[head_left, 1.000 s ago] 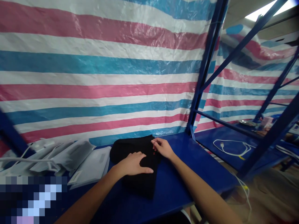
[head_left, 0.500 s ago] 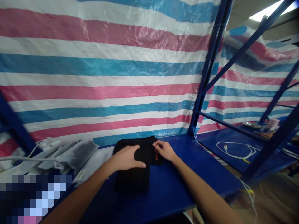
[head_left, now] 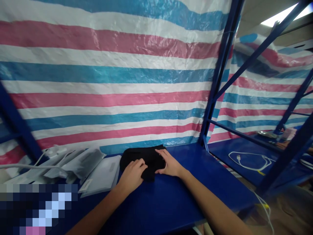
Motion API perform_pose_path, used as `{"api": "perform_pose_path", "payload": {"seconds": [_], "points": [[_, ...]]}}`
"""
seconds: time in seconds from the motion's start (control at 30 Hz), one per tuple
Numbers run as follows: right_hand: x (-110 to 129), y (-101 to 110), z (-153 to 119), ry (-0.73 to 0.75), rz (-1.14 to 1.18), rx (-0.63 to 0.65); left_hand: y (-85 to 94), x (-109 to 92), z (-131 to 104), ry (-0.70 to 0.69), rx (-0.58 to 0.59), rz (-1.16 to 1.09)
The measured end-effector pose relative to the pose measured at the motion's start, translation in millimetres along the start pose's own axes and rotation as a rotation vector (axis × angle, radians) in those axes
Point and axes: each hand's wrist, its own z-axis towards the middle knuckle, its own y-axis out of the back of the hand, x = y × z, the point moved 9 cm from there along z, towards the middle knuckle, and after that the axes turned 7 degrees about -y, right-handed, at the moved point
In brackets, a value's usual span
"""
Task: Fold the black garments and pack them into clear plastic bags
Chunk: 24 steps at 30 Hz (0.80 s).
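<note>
A folded black cloth [head_left: 139,154] lies on the blue tabletop [head_left: 176,195], close to the striped sheet. My left hand [head_left: 134,173] is at its left front part, with the fingers curled and pressed together on the fabric. At the cloth's right end is my right hand [head_left: 170,163], thumb and fingers spread apart around the edge and touching it. Part of the cloth is hidden beneath both hands.
Plastic-wrapped packets [head_left: 80,161] and a flat clear-bagged packet [head_left: 102,174] lie on the left. Blue metal posts [head_left: 215,78] stand at the right. Beyond them a white cable [head_left: 244,167] lies coiled on another blue surface.
The cloth's near part, which hung toward me, is now folded back, making it shorter. My left hand has curled its fingers. My right hand has opened from a pinch, and the orange lettering is out of sight.
</note>
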Motion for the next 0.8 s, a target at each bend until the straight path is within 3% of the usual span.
{"api": "perform_pose_path", "payload": {"seconds": [0.17,0.3,0.43,0.57,0.8], "points": [[38.7,-23.8,-5.0,0.208,-0.086,0.087,7.9,4.5,-14.5,-0.021,-0.176,-0.018],[47.1,-36.9,-7.5,0.248,-0.082,0.17,-5.2,17.7,-21.2,-0.01,-0.072,-0.251],[53.8,-34.6,-10.8,0.261,-0.044,0.206,-9.2,30.1,-32.0,0.038,0.008,-0.399],[59.2,-26.6,-7.8,0.208,0.021,0.182,-10.3,41.5,-38.8,0.138,0.004,-0.517],[34.0,-25.1,6.3,-0.045,0.096,0.054,-13.7,45.1,-28.4,0.226,-0.195,-0.486]]}}
